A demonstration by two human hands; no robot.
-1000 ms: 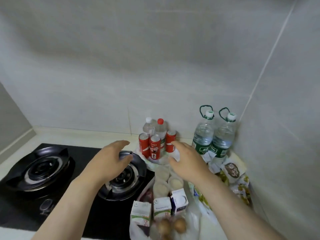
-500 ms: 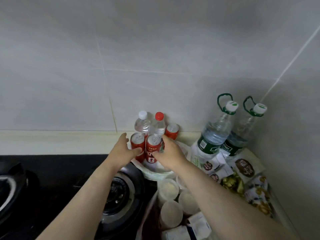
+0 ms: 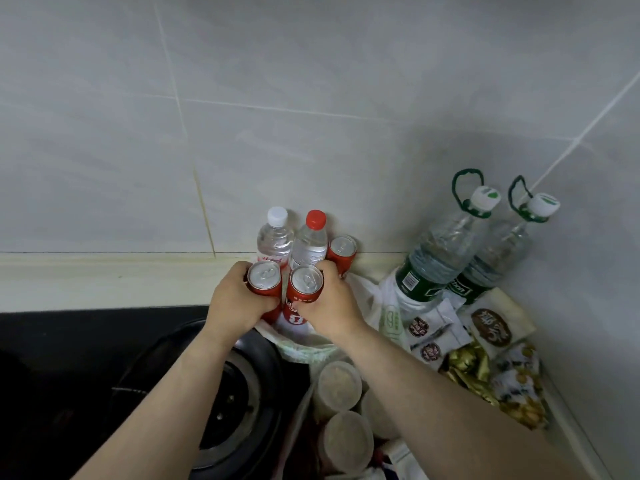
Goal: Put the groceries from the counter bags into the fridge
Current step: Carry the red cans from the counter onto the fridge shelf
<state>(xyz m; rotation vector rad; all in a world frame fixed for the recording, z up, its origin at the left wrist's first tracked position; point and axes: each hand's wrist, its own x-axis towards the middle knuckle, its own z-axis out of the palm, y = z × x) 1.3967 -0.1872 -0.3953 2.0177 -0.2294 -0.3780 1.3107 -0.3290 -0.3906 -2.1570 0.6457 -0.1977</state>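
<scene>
The left hand (image 3: 239,303) curls round a red aluminium drink can (image 3: 265,280), the right hand (image 3: 332,306) round a second red can (image 3: 304,289), both just before the red-capped clear plastic bottle (image 3: 310,244).

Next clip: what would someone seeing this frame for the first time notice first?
Both hands sit mid-frame, each gripping a red can: the left hand holds the left can, the right hand the middle can, just in front of a white-capped bottle and a red-capped bottle at the wall. In the tiled corner to the right stand two large water bottles with green carry loops.
</scene>
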